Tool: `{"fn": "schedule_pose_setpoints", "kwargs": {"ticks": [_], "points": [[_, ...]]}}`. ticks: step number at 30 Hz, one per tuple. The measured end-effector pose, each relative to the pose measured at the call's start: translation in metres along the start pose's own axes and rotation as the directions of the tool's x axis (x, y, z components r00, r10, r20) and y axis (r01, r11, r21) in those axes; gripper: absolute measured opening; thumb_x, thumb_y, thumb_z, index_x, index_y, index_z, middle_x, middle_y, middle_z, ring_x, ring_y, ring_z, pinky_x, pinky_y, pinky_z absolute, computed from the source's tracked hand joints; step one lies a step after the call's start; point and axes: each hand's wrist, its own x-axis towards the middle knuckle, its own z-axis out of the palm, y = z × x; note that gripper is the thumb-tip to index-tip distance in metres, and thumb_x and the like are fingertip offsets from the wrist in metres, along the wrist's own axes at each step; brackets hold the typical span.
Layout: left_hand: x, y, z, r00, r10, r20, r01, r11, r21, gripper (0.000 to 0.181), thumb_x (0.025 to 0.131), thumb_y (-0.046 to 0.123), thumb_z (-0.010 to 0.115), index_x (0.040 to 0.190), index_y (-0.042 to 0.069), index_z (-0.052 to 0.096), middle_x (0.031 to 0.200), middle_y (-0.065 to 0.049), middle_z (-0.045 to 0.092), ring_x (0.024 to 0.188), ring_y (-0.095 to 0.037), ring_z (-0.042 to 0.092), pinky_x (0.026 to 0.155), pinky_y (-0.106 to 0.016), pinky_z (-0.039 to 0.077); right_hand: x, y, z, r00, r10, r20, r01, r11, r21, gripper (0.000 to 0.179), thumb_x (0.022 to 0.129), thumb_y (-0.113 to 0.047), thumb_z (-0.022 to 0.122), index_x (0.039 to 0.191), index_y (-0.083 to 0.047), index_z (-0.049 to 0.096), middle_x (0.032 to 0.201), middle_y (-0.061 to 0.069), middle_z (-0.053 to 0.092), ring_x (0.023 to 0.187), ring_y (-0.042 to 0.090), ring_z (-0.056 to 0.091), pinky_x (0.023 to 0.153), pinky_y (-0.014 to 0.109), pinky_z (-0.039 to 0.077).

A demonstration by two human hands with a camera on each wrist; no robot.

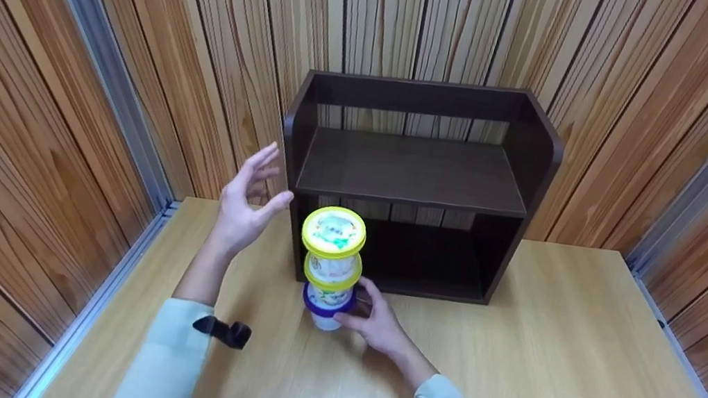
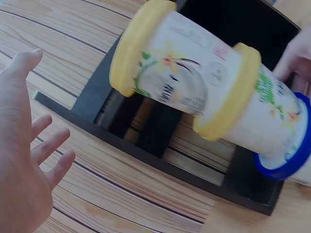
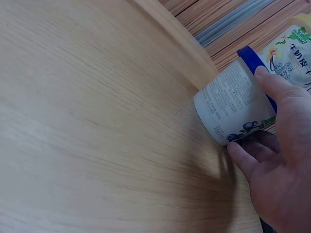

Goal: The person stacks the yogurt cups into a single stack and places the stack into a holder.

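Observation:
Three lidded paper tubs form an upright stack in front of the shelf's left side. On top is a tub with a yellow lid (image 1: 334, 232); below it comes another yellow-lidded tub (image 2: 257, 92). The lowest is a white tub with a blue lid (image 3: 233, 99) and printed blueberries. My right hand (image 1: 375, 322) holds this lowest tub from the right, one digit on the blue lid and another near the base. Left of the top tub, my left hand (image 1: 245, 207) is raised, fingers spread and apart from the stack, with nothing in it.
A dark brown two-level shelf (image 1: 414, 169) stands against the wood-patterned back wall (image 1: 388, 14). The pale wooden table (image 1: 553, 369) extends to both sides of it. Wood-patterned side walls (image 1: 5, 140) with metal strips border the table.

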Motion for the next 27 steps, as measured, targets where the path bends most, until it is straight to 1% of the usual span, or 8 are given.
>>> {"fn": "schedule_pose_setpoints", "kwargs": {"ticks": [3,8,12,17,20,23,27], "points": [[0.010,0.005,0.000,1.000,0.004,-0.021,-0.004,1.000,0.009,0.077,0.100,0.020,0.076,0.170,0.009,0.046,0.175,-0.019,0.052,0.150,-0.047,0.061,0.114,-0.061,0.053,0.000,0.001,-0.001,1.000,-0.005,0.001,0.005,1.000,-0.005,0.080,0.102,-0.009,0.083,0.168,-0.002,0.038,0.164,0.034,0.053,0.155,0.057,0.053,0.131,0.067,0.044],[0.026,0.014,0.003,1.000,-0.018,-0.025,0.018,1.000,0.011,0.078,0.102,0.029,0.075,0.172,0.013,0.043,0.179,-0.014,0.048,0.154,-0.042,0.059,0.121,-0.066,0.048,-0.001,0.001,-0.002,1.000,-0.004,-0.010,0.004,1.000,-0.005,0.078,0.102,-0.008,0.082,0.167,-0.002,0.040,0.163,0.033,0.055,0.155,0.055,0.054,0.131,0.067,0.043],[0.036,0.018,0.005,0.999,-0.030,-0.026,0.030,1.000,0.004,0.077,0.104,0.027,0.076,0.172,0.016,0.043,0.180,-0.012,0.046,0.157,-0.039,0.056,0.123,-0.066,0.047,-0.001,0.001,-0.001,1.000,-0.013,0.000,0.013,1.000,-0.018,0.078,0.102,-0.009,0.082,0.167,-0.002,0.039,0.164,0.033,0.054,0.155,0.055,0.054,0.131,0.067,0.044],[0.046,0.019,0.007,0.999,-0.043,-0.012,0.043,0.999,0.000,0.077,0.105,0.027,0.077,0.173,0.020,0.043,0.182,-0.009,0.043,0.162,-0.038,0.050,0.127,-0.067,0.046,0.000,0.002,0.001,1.000,-0.026,0.001,0.026,1.000,-0.017,0.078,0.102,-0.007,0.082,0.166,0.000,0.039,0.163,0.035,0.054,0.155,0.057,0.053,0.131,0.068,0.043],[0.052,0.019,0.008,0.999,-0.052,-0.010,0.052,0.999,-0.011,0.076,0.105,0.027,0.078,0.173,0.021,0.043,0.183,-0.008,0.041,0.164,-0.038,0.046,0.128,-0.066,0.047,0.001,0.002,0.001,0.999,-0.033,-0.004,0.033,0.999,-0.007,0.077,0.101,-0.006,0.081,0.166,0.001,0.039,0.163,0.036,0.054,0.154,0.058,0.053,0.131,0.068,0.043],[0.058,0.018,0.009,0.998,-0.060,-0.007,0.060,0.998,-0.027,0.075,0.106,0.026,0.078,0.173,0.022,0.043,0.184,-0.009,0.040,0.165,-0.039,0.044,0.128,-0.066,0.048,0.001,0.002,0.001,0.999,-0.038,-0.008,0.038,0.999,-0.001,0.077,0.101,-0.006,0.082,0.165,0.002,0.039,0.162,0.037,0.054,0.154,0.058,0.053,0.131,0.068,0.043],[0.062,0.015,0.009,0.996,-0.087,0.010,0.087,0.996,-0.020,0.075,0.108,0.027,0.076,0.174,0.023,0.042,0.184,-0.008,0.038,0.166,-0.040,0.043,0.129,-0.066,0.046,0.001,0.003,0.001,1.000,-0.025,-0.014,0.025,1.000,-0.016,0.078,0.101,-0.007,0.082,0.166,0.001,0.039,0.163,0.036,0.053,0.154,0.058,0.053,0.131,0.068,0.043]]}}
